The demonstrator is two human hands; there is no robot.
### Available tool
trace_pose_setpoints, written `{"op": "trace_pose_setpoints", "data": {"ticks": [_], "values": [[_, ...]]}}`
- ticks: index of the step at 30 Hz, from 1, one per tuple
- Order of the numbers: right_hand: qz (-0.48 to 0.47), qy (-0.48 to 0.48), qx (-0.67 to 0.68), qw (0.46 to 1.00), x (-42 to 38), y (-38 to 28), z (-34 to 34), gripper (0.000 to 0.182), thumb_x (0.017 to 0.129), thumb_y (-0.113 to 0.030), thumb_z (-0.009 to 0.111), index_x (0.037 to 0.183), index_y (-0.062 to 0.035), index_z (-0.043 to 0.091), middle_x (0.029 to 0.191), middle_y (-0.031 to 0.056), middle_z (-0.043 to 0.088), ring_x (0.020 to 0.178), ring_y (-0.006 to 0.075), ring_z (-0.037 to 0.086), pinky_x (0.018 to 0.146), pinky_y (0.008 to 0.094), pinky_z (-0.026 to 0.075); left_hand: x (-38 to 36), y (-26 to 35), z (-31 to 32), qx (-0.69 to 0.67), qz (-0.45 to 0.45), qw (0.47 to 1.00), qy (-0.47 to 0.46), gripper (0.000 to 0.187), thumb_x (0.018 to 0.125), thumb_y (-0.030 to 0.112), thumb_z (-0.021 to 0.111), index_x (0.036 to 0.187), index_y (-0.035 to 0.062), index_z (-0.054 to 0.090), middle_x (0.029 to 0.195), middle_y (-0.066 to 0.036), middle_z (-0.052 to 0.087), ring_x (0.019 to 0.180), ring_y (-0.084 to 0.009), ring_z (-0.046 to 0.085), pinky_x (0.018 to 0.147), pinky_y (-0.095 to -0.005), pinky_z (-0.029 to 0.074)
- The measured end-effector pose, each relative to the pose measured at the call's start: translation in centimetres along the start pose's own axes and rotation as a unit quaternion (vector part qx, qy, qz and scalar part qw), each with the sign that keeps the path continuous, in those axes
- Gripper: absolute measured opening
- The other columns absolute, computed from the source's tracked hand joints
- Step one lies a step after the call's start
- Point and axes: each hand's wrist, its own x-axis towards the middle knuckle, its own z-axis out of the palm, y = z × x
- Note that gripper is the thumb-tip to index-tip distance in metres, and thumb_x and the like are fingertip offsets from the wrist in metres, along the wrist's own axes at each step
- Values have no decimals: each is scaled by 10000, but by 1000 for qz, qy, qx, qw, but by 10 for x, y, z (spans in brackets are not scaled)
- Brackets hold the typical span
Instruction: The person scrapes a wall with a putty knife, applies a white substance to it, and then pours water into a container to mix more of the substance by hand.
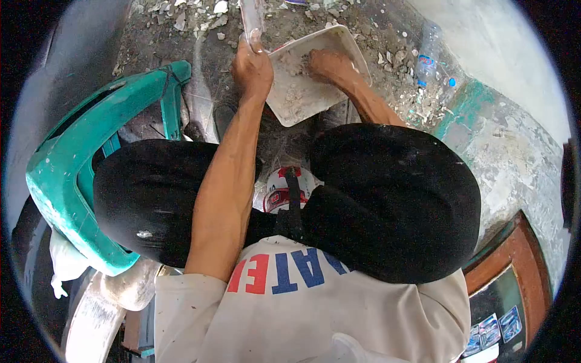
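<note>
My left hand (253, 71) is closed around the near end of a long, flat, pale strip (252, 18), its thumb lying along the face. The strip's far end runs out of view at the top. Just right of it, a whitish square tray (331, 35) sits tilted between my feet, with crumbly grey mix (292, 91) spread inside. My right hand (330, 65) reaches into this tray, fingers curled down at the mix. Its fingertips are partly hidden, so what they hold cannot be made out.
A green plastic chair (66, 172) lies close on my left. Rubble (393, 60) covers the floor ahead, with a clear plastic bottle (427, 60) by the right wall. Between my legs is a red-and-white container (284, 189). A brown wooden frame (517, 254) stands at lower right.
</note>
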Motion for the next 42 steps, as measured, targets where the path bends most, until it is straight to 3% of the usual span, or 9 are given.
{"op": "trace_pose_setpoints", "data": {"ticks": [7,9,14,17,20,22,25,37,42], "values": [[-155,31,54,986,-21,-37,-12,263,927,-257,557,1026,-60,701,937,170,751,911,361,736,804,496,591,-3,-10,2,22,17,1000,4,405,1042,382,490,1135,14,632,906,-306,678,878,-544,634,749,-597,481],[-51,-89,70,992,-34,-32,-50,275,909,-224,540,991,-77,757,1030,175,751,1000,349,730,857,503,581,-3,-16,6,8,28,1000,-1,423,1050,397,474,1140,16,634,911,-305,678,883,-542,634,752,-601,478],[-108,29,182,977,6,-25,35,285,903,-238,554,1026,-66,745,1043,198,744,996,370,727,846,523,581,-2,-3,1,3,25,1000,-17,408,1065,371,452,1154,14,629,900,-302,679,871,-533,639,746,-577,487],[-12,-9,131,991,1,-32,24,313,902,-246,548,1100,-71,718,1128,185,731,1029,370,715,857,530,573,-4,-5,0,8,31,999,-9,383,1064,349,462,1148,14,628,881,-301,675,861,-527,640,739,-564,489],[-49,-120,75,989,-15,-12,-30,357,898,-258,550,1184,-88,680,1213,167,709,1082,366,696,879,533,564,3,-13,9,5,42,999,4,357,1060,327,477,1140,13,628,872,-299,673,857,-526,643,732,-564,488],[-225,27,87,970,10,17,45,323,928,-225,551,1177,-40,639,1198,239,681,1109,382,682,913,523,552,1,-19,12,6,60,998,21,349,1055,320,486,1126,11,630,865,-300,672,847,-528,642,725,-566,488],[-17,-116,119,986,17,-29,20,339,961,-234,495,1204,-48,642,1199,228,693,1116,394,681,937,527,543,-2,-11,5,8,45,999,-1,360,1051,330,487,1118,7,632,863,-302,670,841,-531,642,719,-569,486],[-55,-109,168,978,-16,-23,-38,376,884,-240,568,1217,-109,683,1181,202,718,1071,387,707,873,531,572,-1,-12,5,15,31,999,-19,413,1063,350,455,1091,-16,646,851,-277,662,810,-474,638,732,-540,476],[31,-65,179,981,-11,-49,-40,361,885,-239,556,1183,-90,696,1163,224,716,1044,409,711,872,536,572,-4,-2,1,-2,25,1000,-16,436,1065,362,451,1075,-29,644,831,-267,654,780,-457,631,726,-530,479]]}}
